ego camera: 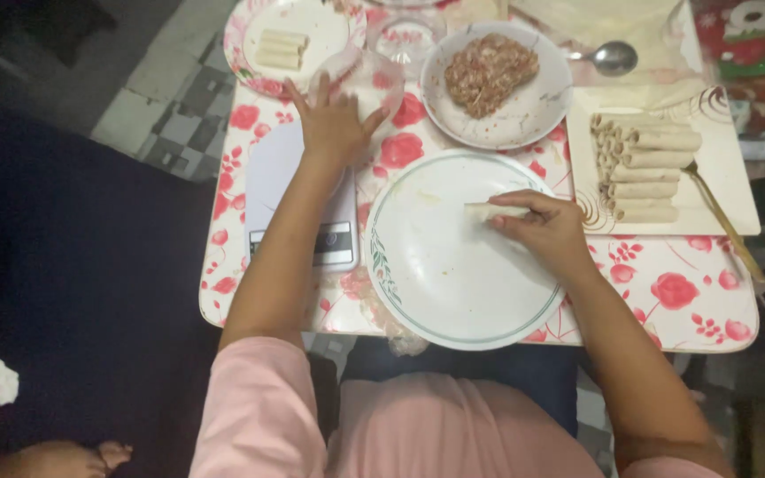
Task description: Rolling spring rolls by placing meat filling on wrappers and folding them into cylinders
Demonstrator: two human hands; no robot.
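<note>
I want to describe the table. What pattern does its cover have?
White with red roses, seen in the head view on the table cover.

Glossy white ceramic plate [453, 283], shiny metal spoon [611, 57], smooth floral plastic tablecloth [692, 292], matt pale roll [493, 211].

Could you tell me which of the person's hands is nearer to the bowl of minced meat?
Left. The left hand lies just left of the bowl of minced meat, by a clear container; the right hand holds a roll on the white plate below.
</note>
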